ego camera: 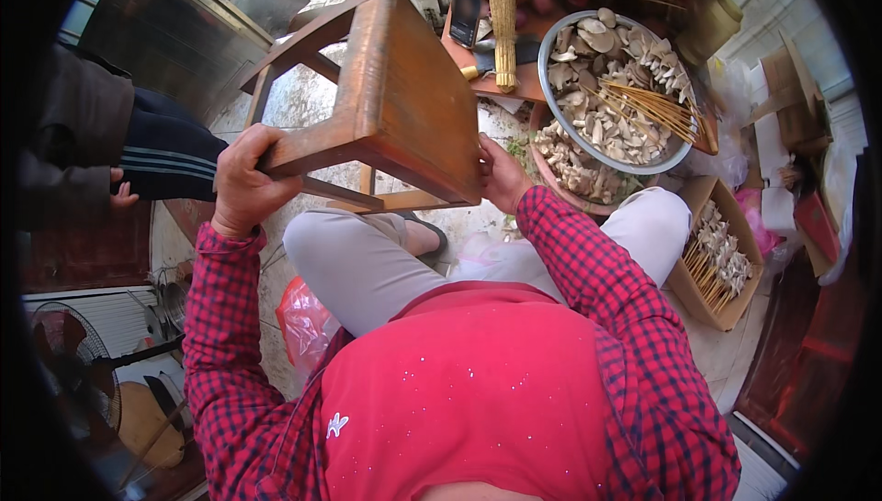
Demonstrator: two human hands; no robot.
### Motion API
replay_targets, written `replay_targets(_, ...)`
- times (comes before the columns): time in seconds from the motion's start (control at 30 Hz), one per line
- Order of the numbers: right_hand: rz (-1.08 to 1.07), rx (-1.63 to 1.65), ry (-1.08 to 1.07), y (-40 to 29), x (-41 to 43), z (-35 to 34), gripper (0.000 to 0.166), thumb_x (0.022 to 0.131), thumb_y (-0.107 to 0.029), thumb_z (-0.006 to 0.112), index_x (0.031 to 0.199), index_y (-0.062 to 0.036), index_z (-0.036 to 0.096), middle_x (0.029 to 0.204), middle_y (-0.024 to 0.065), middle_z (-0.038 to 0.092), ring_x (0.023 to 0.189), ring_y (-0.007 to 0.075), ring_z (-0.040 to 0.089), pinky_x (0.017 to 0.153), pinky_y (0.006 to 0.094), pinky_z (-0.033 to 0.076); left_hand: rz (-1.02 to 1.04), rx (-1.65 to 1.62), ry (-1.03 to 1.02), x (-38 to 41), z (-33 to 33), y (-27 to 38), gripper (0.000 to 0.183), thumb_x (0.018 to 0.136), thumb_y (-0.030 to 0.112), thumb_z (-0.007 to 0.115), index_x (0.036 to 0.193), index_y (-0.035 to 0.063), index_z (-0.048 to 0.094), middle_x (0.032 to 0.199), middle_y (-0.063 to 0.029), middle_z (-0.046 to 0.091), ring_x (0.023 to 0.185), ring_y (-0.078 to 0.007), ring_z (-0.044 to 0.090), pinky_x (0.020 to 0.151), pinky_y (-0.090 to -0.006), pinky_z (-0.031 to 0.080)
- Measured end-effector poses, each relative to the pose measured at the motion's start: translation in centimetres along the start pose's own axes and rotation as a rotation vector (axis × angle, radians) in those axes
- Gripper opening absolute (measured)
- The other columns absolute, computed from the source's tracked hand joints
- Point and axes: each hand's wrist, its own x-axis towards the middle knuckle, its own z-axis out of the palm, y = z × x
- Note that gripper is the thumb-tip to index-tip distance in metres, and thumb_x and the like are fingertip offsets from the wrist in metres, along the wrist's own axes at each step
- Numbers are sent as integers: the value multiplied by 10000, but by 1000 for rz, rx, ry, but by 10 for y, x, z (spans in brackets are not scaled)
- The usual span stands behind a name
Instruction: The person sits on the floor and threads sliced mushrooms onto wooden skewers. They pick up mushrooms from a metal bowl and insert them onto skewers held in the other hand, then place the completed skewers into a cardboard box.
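Observation:
A wooden stool (pixel 420 101) is held tilted on its side in front of me, its seat facing right. My left hand (pixel 251 181) grips one of its legs near the end. My right hand (pixel 503 174) touches the seat's right edge, its fingers partly hidden behind it. Right of the stool, a metal basin (pixel 546 81) holds oyster mushrooms (pixel 596 39) with a bundle of bamboo skewers (pixel 644 105) on them. Below the basin's edge, more mushrooms (pixel 579 163) fill a reddish tub. A cardboard box (pixel 730 318) by my right knee contains skewered mushrooms (pixel 720 253).
Another person (pixel 165 136) stands close at the left. A low table (pixel 530 81) bears a phone (pixel 466 13), a straw bundle (pixel 504 26) and a knife (pixel 513 54). A red plastic bag (pixel 303 318) lies beside my left leg. A fan (pixel 76 356) is at lower left.

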Motion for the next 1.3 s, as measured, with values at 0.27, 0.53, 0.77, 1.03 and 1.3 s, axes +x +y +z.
replay_targets(0.27, -264, 122, 70, -4, -24, -58, 519, 926, -382, 593, 1247, 20, 536, 1145, 117, 642, 1015, 191, 620, 905, 333, 483, -143, -229, -107, -33, 78, 9, 290, 586, 24, 668, 862, 37, 579, 765, -116, 541, 680, -275, 561, 637, -324, 467)
replay_targets(0.53, -433, -278, 371, 2, -38, -96, 519, 813, -282, 765, 1173, 32, 561, 1051, 126, 659, 935, 167, 622, 836, 306, 491, -727, -735, -315, -87, 182, 9, 308, 725, -12, 699, 1025, 6, 630, 910, -81, 694, 833, -133, 662, 739, -284, 544)
replay_targets(0.77, -591, -503, 497, 17, -23, -109, 565, 791, -300, 785, 1181, 30, 543, 1018, 135, 673, 895, 194, 639, 813, 315, 506, -964, -965, -279, -98, 242, -10, 389, 705, -177, 624, 1061, -21, 616, 967, -103, 692, 856, -206, 679, 765, -325, 562)
replay_targets(1.03, -622, -545, 511, 37, 14, -118, 642, 767, -321, 794, 1221, 29, 505, 1011, 153, 679, 907, 220, 654, 810, 332, 506, -1095, -1150, -230, -75, 234, -8, 556, 585, -206, 514, 1124, -75, 551, 1001, -174, 666, 870, -295, 676, 762, -388, 570)
replay_targets(1.3, -650, -589, 462, 34, 26, -106, 702, 750, -363, 792, 1243, 34, 488, 1019, 167, 674, 927, 259, 652, 821, 345, 502, -1102, -1264, -101, -90, 235, -21, 529, 634, -107, 506, 1147, 7, 573, 1046, -79, 650, 983, -213, 619, 829, -279, 480)
